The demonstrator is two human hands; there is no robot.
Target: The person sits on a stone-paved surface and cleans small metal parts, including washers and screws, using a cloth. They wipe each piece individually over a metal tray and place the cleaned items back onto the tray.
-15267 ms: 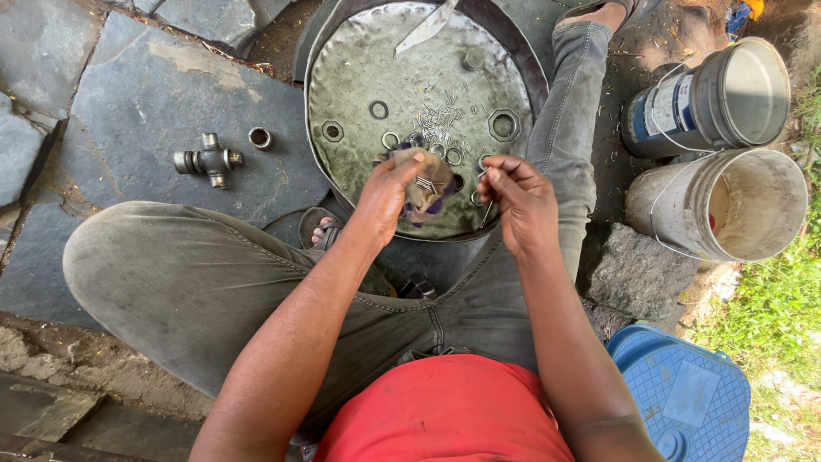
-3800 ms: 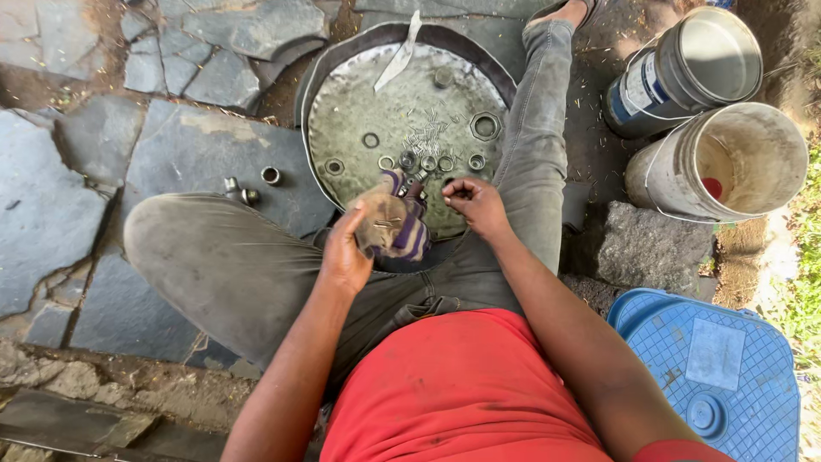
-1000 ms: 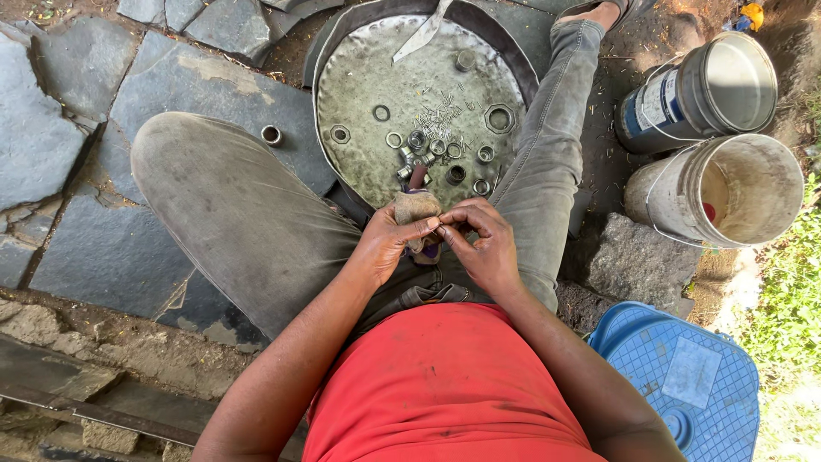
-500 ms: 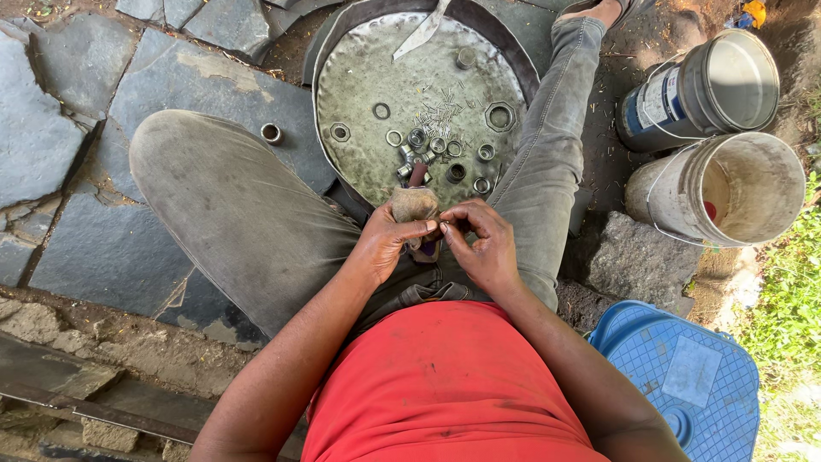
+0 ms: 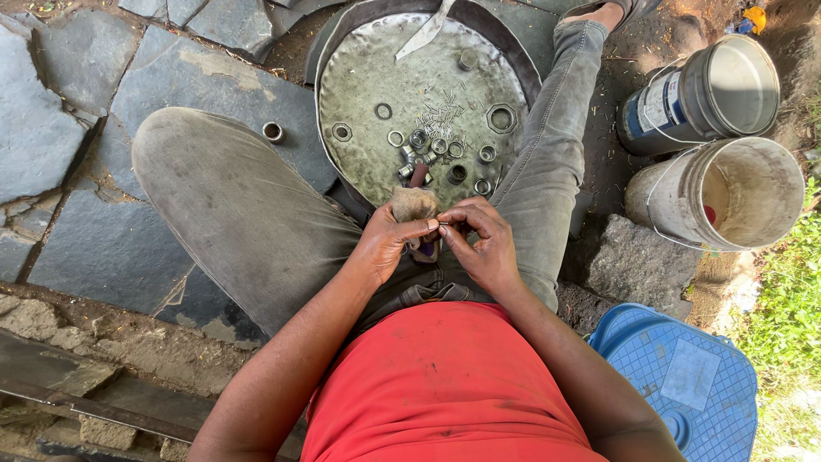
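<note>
Two hands are showing: left hand [image 5: 389, 244] and right hand [image 5: 483, 248], meeting over the lap. One dirty rag [image 5: 414, 205] is sitting at the left hand. One round metal tray [image 5: 359, 77] is lying far of the hands, carrying roughly a dozen rings, nuts and bearing cups [image 5: 445, 147]; the exact count is not readable. One loose bearing cup [image 5: 273, 132] is lying left on the stone. Two buckets [image 5: 727, 184] are standing right. One blue plastic container [image 5: 684, 376] is sitting near right.
</note>
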